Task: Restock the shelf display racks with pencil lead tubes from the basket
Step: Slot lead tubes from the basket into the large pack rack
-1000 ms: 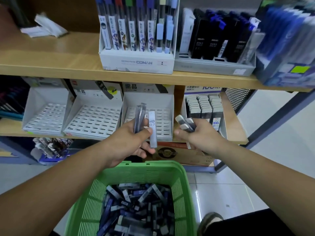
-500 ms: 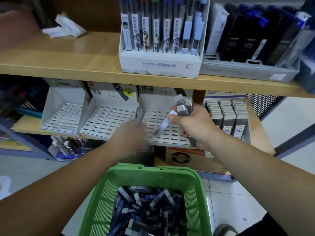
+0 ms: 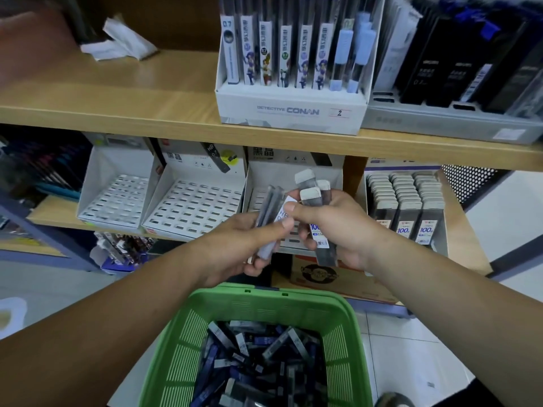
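Now that the two hands have met above the green basket (image 3: 264,298), one labelled tube sits between both grips.

Half a second ago the hands were apart, each with its own bunch. The left hand (image 3: 235,248) has its fingers (image 3: 282,226) curled round a few dark lead tubes (image 3: 269,212). The right hand (image 3: 338,227) clenches several grey-capped tubes (image 3: 311,195) in its palm while thumb and forefinger pinch the white HB tube (image 3: 283,211) at the edge of the left bunch. This looks like sorting by type before slotting, so nothing has gone in yet. The empty racks (image 3: 194,207) on the lower shelf (image 3: 458,230) show bare slots, the full rack (image 3: 405,201) stands to their right, and the loose tubes (image 3: 258,362) lie heaped in the basket.
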Demonstrator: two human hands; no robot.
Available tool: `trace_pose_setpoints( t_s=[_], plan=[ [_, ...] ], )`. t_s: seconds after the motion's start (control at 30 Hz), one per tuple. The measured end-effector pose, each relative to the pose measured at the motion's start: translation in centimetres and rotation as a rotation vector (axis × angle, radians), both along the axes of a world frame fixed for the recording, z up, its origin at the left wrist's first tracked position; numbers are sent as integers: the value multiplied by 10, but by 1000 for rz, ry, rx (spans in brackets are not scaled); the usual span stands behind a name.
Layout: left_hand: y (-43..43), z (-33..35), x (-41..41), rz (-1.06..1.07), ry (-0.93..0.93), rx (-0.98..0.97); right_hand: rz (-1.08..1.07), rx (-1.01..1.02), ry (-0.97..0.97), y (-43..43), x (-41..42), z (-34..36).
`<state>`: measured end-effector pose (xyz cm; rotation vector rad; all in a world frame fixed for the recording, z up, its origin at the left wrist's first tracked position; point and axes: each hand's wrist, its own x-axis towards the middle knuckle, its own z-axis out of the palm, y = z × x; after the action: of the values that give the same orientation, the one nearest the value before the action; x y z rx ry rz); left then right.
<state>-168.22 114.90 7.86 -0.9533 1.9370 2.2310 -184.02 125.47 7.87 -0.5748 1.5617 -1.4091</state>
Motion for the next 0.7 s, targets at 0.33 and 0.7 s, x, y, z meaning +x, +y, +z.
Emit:
trace_pose_setpoints(
  t_s=[0.33,0.7],
  plan=[
    [12,-7,-6,162,-2,-19,50,44,-329,21,-7,18],
    [50,-15,-19,157,-39,-24,-60,-45,-483,43,-9,26]
  ],
)
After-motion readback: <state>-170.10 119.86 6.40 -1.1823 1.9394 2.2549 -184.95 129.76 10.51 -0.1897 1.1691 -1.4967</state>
